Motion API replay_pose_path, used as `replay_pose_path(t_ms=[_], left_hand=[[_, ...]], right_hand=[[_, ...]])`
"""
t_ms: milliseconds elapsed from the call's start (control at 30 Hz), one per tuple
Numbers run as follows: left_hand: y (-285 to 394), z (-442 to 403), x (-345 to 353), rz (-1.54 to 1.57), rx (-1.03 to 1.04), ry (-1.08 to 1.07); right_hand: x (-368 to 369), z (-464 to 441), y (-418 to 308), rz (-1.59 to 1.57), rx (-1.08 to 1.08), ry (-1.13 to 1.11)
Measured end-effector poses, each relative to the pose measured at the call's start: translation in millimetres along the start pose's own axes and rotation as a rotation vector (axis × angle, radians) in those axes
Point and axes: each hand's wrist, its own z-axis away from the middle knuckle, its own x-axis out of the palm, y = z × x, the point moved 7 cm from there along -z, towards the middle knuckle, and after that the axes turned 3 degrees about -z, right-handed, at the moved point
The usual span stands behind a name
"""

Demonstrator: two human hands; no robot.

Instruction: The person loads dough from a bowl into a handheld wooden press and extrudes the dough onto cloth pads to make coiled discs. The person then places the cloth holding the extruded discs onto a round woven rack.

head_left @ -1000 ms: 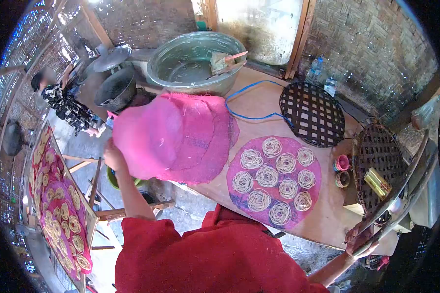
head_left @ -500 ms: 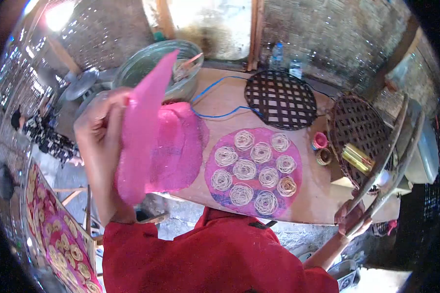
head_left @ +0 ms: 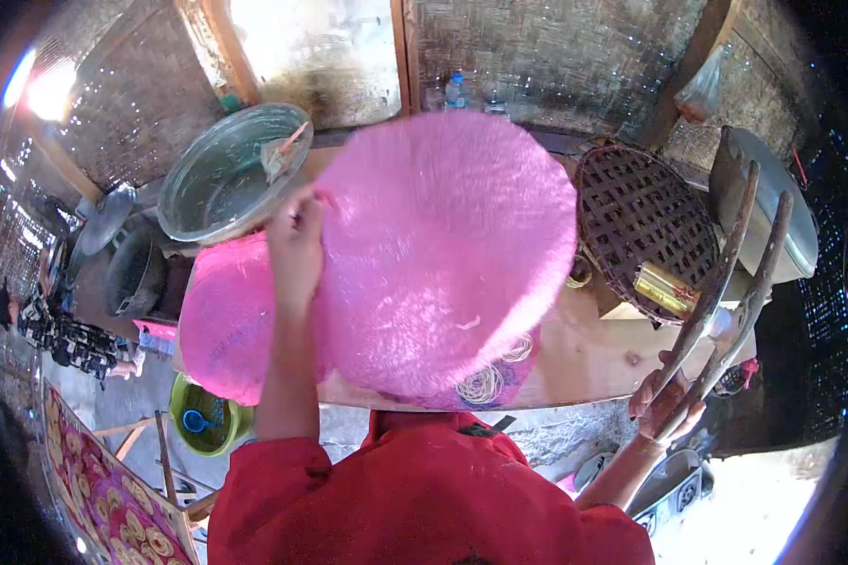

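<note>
The left hand (head_left: pixel 297 231) pinches the near-left edge of a round pink cloth (head_left: pixel 443 245), which spreads out above the wooden table (head_left: pixel 589 363) and partly covers the coiled noodle-like strands (head_left: pixel 481 384) below. The right hand (head_left: pixel 667 405) grips two long wooden sticks (head_left: pixel 713 280), their tips pointing up and away. Behind the left forearm lies a stack of pink cloths (head_left: pixel 221 325), with a large green basin (head_left: pixel 181 193) beyond; near the sticks are a gold cylinder (head_left: pixel 664 289) and a dark openwork basket (head_left: pixel 645 221).
</note>
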Motion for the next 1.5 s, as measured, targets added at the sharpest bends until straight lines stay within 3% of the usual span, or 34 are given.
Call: replay_pose_path(t_ms=[100,367,633,700,833,900,1000,1067,1133,1200,1233,1300,1333,1367,1400,1433,1500], left_hand=[[-80,41,35,-0.046,-0.224,-0.129],[-170,109,64,-0.109,-0.203,-0.227],[-157,105,65,-0.097,-0.183,-0.240],[-142,97,64,-0.278,-0.001,-0.246],[-137,95,65,-0.424,-0.007,-0.369],[-130,95,67,-0.742,0.186,-0.402],[-97,71,70,-0.721,0.349,-0.307],[-61,55,82,-0.095,0.125,-0.307],[1,45,101,0.597,-0.041,-0.492],[59,43,109,1.011,-0.210,-0.590],[67,40,108,1.014,-0.217,-0.582],[85,42,110,1.559,-0.366,-0.751],[73,45,113,1.578,-0.536,-0.658],[58,47,115,1.580,-0.538,-0.653],[33,50,123,1.699,-0.592,-0.665],[9,56,130,1.819,-0.644,-0.679],[-50,75,138,1.693,-0.819,-0.480]], right_hand=[[-8,-1,4,-0.042,0.014,0.023],[-8,-1,7,-0.056,0.051,0.009],[-3,-2,15,-0.026,0.080,0.044],[2,-4,15,0.036,0.057,0.089],[11,-6,25,0.083,0.116,0.027],[19,-5,34,0.122,0.180,-0.034],[38,-2,57,0.107,0.295,-0.127],[50,2,77,0.088,0.402,-0.189],[38,16,100,-0.081,0.452,-0.200],[51,19,119,-0.029,0.615,-0.359],[59,20,127,-0.005,0.699,-0.441],[72,18,136,0.019,0.790,-0.525],[81,20,139,-0.105,0.929,-0.521],[90,20,138,-0.230,1.066,-0.512],[93,14,137,-0.029,1.161,-0.506],[97,10,139,-0.026,1.164,-0.506],[86,9,152,0.280,1.274,-0.359]])
